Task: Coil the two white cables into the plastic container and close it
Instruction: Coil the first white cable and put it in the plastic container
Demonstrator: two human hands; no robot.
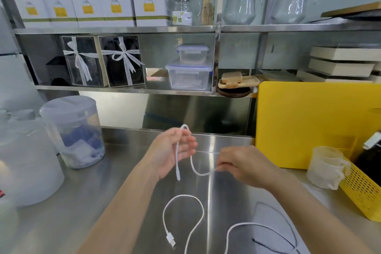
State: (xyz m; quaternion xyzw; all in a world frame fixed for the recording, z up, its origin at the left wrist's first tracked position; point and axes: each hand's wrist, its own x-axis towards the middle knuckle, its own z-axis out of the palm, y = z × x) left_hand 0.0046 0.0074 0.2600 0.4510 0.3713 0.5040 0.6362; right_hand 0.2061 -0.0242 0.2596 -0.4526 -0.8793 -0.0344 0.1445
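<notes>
My left hand point(175, 150) holds a white cable point(193, 166) above the steel counter, the cable looping over my fingers with its plug end hanging down near my wrist. My right hand point(243, 166) pinches the same cable farther along, a short sag between both hands. A second white cable point(185, 206) lies loose on the counter below, its USB plug at the front. Two clear plastic containers with blue-clip lids stand stacked on the lower shelf, the larger one point(188, 76) under the smaller one point(192, 53), both lids on.
A frosted lidded jar point(74, 130) and a large white tub point(28, 161) stand at left. A yellow cutting board point(309, 121) leans at right, with a measuring cup point(325, 167) and yellow basket point(362, 192) beside it. A thin black cable point(274, 231) lies near the front right.
</notes>
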